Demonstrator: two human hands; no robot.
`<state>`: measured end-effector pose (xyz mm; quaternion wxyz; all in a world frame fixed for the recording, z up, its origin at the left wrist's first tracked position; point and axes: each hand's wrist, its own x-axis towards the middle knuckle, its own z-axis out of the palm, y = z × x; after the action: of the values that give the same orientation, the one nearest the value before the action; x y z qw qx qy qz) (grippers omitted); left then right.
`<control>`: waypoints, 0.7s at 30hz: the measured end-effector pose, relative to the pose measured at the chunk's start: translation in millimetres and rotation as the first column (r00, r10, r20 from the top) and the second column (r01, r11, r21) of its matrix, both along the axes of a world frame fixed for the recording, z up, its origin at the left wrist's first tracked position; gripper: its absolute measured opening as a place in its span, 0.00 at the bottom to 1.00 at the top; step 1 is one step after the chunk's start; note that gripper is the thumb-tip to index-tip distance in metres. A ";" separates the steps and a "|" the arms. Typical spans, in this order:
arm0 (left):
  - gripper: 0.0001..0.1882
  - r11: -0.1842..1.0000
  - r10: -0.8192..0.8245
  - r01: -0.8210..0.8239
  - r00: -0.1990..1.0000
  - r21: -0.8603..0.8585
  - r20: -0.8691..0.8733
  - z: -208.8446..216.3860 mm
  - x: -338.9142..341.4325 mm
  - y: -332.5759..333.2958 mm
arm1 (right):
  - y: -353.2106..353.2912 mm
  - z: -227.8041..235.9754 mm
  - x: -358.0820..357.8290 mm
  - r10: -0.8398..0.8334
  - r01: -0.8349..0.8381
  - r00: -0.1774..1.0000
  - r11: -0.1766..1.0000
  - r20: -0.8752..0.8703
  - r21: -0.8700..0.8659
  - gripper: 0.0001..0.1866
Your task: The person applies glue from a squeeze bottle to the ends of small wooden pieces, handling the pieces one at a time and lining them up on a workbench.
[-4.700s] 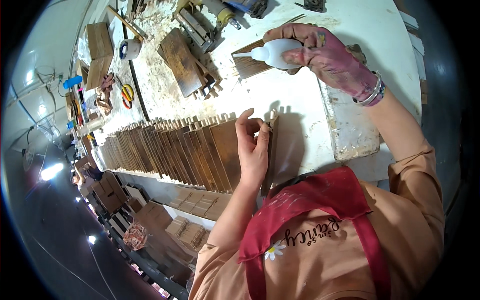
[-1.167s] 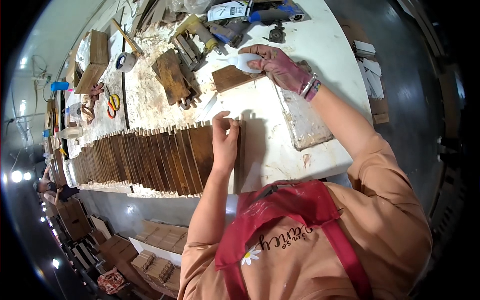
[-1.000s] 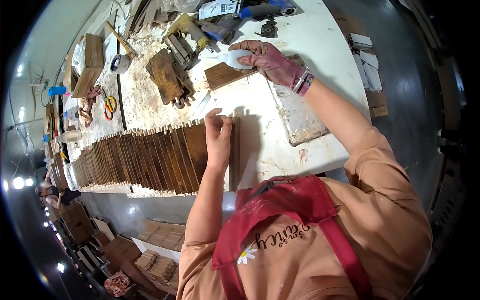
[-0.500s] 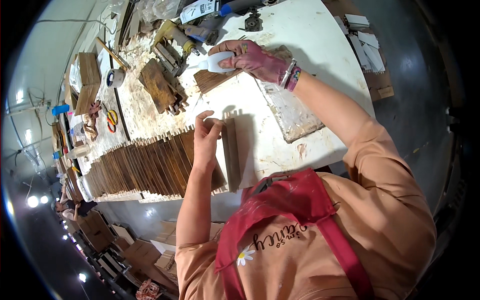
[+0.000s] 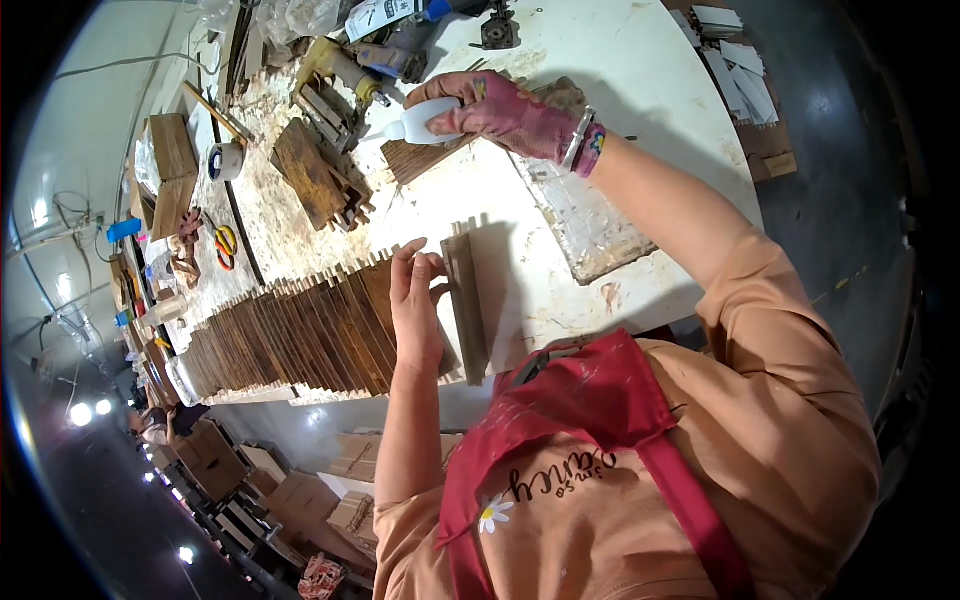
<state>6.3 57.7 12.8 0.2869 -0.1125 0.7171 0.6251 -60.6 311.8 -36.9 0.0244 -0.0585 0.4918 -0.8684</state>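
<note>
Most brown wooden boards (image 5: 320, 330) stood aligned, one board (image 5: 466, 305) apart; left hand (image 5: 414, 305) seemed empty, right hand (image 5: 505, 112) gripped white plastic bottle (image 5: 424, 121)

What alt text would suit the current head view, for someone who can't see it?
A gloved right hand holds a white nozzle bottle above a cluttered workbench. The bare left hand is between a long row of dark wooden boards and one separate board.

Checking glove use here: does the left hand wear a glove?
No, the left hand shows bare skin, while the right hand wears a pinkish-purple glove.
</note>
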 end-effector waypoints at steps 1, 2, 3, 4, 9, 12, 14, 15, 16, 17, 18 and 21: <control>0.13 0.999 0.042 -0.042 0.999 -0.008 -0.019 0.4 4.0 -1.0 | 0.3 -0.7 -0.3 0.010 -0.010 1.000 1.000 -0.016 0.012 0.22; 0.15 0.999 0.027 -0.025 0.997 0.022 -0.073 -4.9 8.4 -5.1 | 0.2 -1.5 -0.2 0.012 -0.012 1.000 1.000 -0.021 0.007 0.22; 0.16 1.000 -0.017 0.014 0.990 -0.020 -0.138 -4.9 13.3 -5.4 | 0.2 -2.3 0.0 0.015 -0.015 1.000 1.000 -0.025 0.002 0.22; 0.17 0.996 -0.063 0.051 0.978 -0.066 -0.201 -4.0 18.4 -4.9 | -0.6 -1.6 0.0 0.018 -0.018 0.999 1.000 -0.030 -0.005 0.22; 0.32 0.881 -0.322 0.137 0.875 -0.452 -0.363 8.4 34.4 0.5 | -0.3 -2.2 1.8 -0.003 0.002 1.000 0.999 -0.031 -0.037 0.22; 0.30 0.870 -0.318 0.162 0.905 -0.465 -0.281 6.5 38.7 -6.9 | -2.9 8.3 3.0 -0.042 0.042 0.999 0.999 -0.009 0.016 0.21; 0.24 0.867 -0.314 0.174 0.918 -0.466 -0.242 4.5 36.1 -14.7 | -2.0 15.2 3.0 -0.074 0.074 0.997 0.997 0.015 0.035 0.20; 0.23 0.906 -0.269 0.157 0.931 -0.394 -0.248 4.7 34.5 -16.5 | -0.3 16.5 3.8 -0.085 0.084 0.996 0.996 0.027 0.020 0.20; 0.22 0.937 -0.223 0.137 0.942 -0.321 -0.249 4.9 33.3 -18.7 | 0.5 17.4 4.8 -0.093 0.093 0.995 0.996 0.040 0.004 0.20; 0.22 0.963 -0.177 0.115 0.953 -0.245 -0.247 5.6 32.1 -20.6 | 1.5 19.4 6.0 -0.096 0.096 0.995 0.995 0.040 -0.008 0.20; 0.22 0.964 -0.188 0.129 0.949 -0.233 -0.253 7.7 31.1 -21.9 | 2.6 21.6 7.3 -0.099 0.099 0.994 0.995 0.040 -0.020 0.19; 0.23 0.994 -0.079 0.062 0.977 -0.093 -0.200 8.7 30.5 -23.3 | 2.1 20.5 7.9 -0.100 0.101 0.994 0.995 0.038 -0.022 0.20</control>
<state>36.8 34.3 21.5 0.2290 -0.0348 0.7725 0.5912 -52.7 313.8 -16.3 -0.0111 -0.0181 0.4832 -0.8752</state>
